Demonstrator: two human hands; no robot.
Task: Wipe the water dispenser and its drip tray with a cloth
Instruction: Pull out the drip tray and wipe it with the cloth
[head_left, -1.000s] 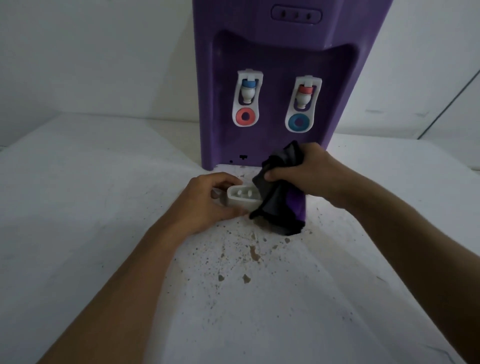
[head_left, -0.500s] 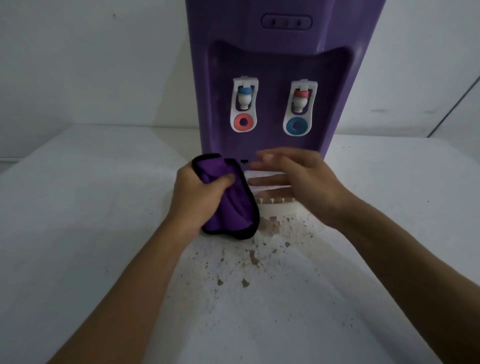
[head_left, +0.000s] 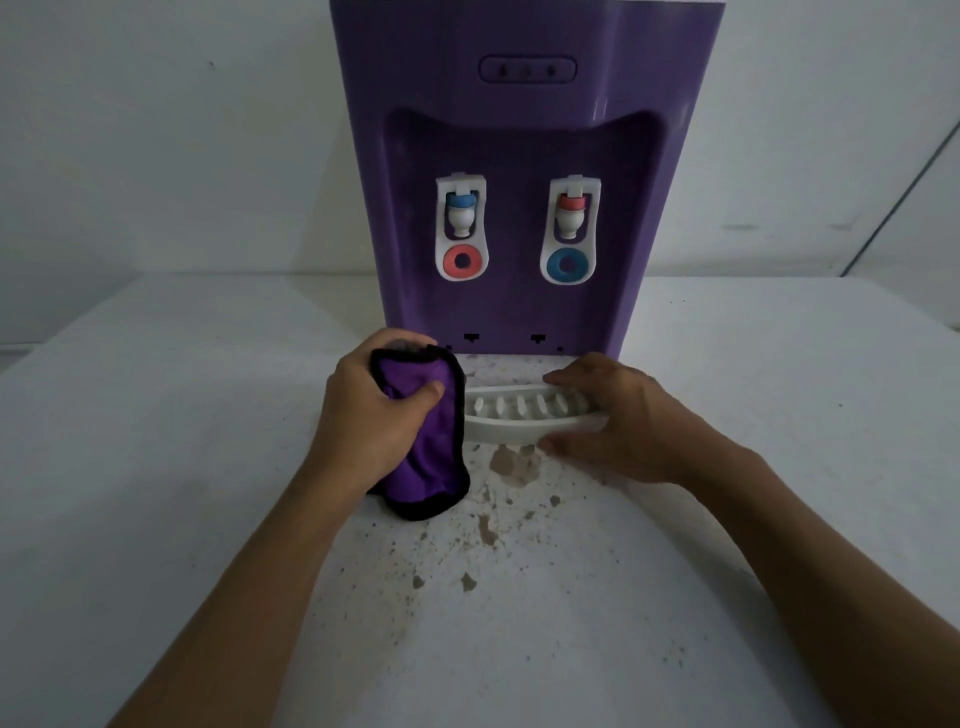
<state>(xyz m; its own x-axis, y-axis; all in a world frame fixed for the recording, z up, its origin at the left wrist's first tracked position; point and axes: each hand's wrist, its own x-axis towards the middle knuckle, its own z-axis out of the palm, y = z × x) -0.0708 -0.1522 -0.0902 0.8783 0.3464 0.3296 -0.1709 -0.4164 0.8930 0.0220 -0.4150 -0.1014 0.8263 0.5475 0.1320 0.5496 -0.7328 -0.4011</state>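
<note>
Left hand is gripping the bunched cloth beside the left end of the drip tray, lying crosswise; right hand is clasping its right end.

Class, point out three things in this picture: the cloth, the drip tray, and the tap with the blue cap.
cloth (head_left: 423, 457), head view, on its purple middle fold.
drip tray (head_left: 511, 428), head view, on its white front wall.
tap with the blue cap (head_left: 461, 212), head view, on its white spout.
</note>
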